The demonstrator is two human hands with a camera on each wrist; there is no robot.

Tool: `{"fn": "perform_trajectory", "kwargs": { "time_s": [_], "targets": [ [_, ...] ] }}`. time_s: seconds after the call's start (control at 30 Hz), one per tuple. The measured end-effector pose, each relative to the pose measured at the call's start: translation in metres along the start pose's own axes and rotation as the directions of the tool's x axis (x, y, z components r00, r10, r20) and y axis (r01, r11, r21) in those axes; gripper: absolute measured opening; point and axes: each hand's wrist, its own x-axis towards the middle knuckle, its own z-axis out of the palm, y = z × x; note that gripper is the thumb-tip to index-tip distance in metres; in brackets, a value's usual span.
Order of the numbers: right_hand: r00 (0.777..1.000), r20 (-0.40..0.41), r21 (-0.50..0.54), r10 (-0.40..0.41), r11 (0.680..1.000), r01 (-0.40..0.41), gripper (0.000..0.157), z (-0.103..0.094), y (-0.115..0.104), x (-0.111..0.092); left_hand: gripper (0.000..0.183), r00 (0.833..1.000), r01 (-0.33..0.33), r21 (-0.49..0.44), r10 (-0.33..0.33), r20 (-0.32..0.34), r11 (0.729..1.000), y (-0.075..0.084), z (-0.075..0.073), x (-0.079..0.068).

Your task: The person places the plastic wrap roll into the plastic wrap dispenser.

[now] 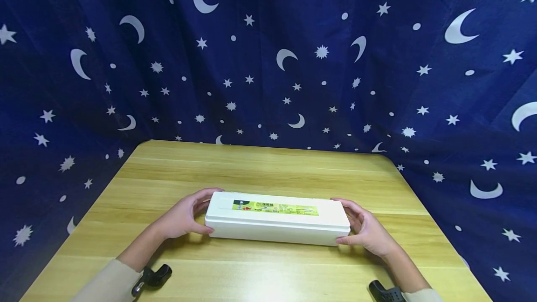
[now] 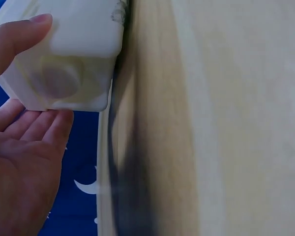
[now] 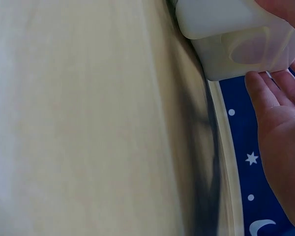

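Observation:
A long white cling film box (image 1: pixel 272 233) lies level across the middle of the table, a yellow-green label (image 1: pixel 274 208) on its lid. My left hand (image 1: pixel 182 217) grips its left end, thumb at the front and fingers round the back. At the other end, my right hand (image 1: pixel 371 233) holds it the same way. The left wrist view shows the box's end face (image 2: pixel 78 81) between thumb and fingers, with a round shape in it. A similar end face (image 3: pixel 250 51) appears in the right wrist view. Whether the box touches the table, I cannot tell.
The light wooden table (image 1: pixel 260 167) has rounded far corners. Behind it and along both sides hangs a dark blue curtain (image 1: pixel 260 59) with white moons and stars. A black device (image 1: pixel 157 277) is strapped at the left wrist, and another black device (image 1: pixel 383 291) at the right.

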Motion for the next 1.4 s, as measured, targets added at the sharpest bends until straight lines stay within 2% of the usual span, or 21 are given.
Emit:
{"fn": "perform_trajectory", "kwargs": {
  "time_s": [0.33,0.7,0.97,1.17,1.27,1.4],
  "targets": [
    [0.998,-0.014,0.009,-0.059,0.998,0.059,0.093,0.0007,0.0023,0.0010,0.095,0.999,-0.008,0.023,0.008,-0.037,1.000,-0.0022,-0.0005,0.0010],
    [0.997,-0.071,-0.048,-0.020,0.999,0.016,0.091,0.0038,-0.0006,0.0002,0.094,1.000,-0.024,0.026,0.024,-0.018,0.999,-0.0045,0.0001,0.0017],
    [0.998,-0.053,-0.073,-0.043,0.997,0.039,0.091,0.0023,-0.0013,0.0008,0.093,0.999,-0.043,0.040,0.043,0.009,0.998,-0.0049,-0.0011,0.0035],
    [0.999,0.013,-0.059,-0.053,0.997,0.054,0.094,0.0003,-0.0030,0.0008,0.095,0.997,-0.044,0.012,0.043,0.065,0.999,-0.0005,-0.0039,0.0017],
    [0.999,0.029,-0.056,-0.037,0.998,0.039,0.086,-0.0008,-0.0052,-0.0001,0.088,0.998,-0.026,0.029,0.024,0.061,0.999,0.0030,-0.0056,0.0013],
    [0.999,0.021,-0.099,-0.040,0.994,0.042,0.068,-0.0033,-0.0065,-0.0001,0.075,0.999,0.000,0.045,-0.001,0.043,0.999,0.0045,-0.0070,0.0025]
  ]
}}
